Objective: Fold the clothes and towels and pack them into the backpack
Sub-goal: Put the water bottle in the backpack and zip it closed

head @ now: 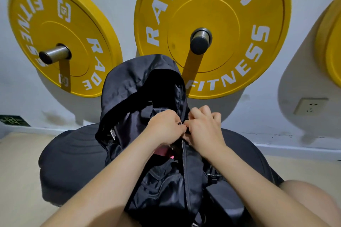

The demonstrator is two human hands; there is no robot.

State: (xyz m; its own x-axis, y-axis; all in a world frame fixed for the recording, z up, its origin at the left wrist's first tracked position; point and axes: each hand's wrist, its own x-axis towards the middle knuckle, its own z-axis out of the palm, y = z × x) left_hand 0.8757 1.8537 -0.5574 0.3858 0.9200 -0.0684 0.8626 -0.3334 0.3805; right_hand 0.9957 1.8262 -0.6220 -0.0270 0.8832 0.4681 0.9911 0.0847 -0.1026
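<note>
My left hand (166, 127) and my right hand (203, 130) meet knuckle to knuckle at the middle of the black nylon backpack (162, 190), both curled tight, fingertips pinched on the bag's fabric at the top end of its black zipper (184, 164); I cannot tell whether either has the pull itself. Below my hands the zipper's teeth run down toward me. Just under my left wrist a strip of pink cloth (163, 152) shows inside the gap. Above my hands the bag's upper flap stands up like a hood, its inside dark. The backpack sits on a round black cushioned seat (70, 162) that rests on the beige floor (18, 180). Behind it, on the white wall (258, 116), hang two yellow weight plates (230, 14) lettered in white, each on a steel peg. A white wall socket (310, 106) sits to the right.
</note>
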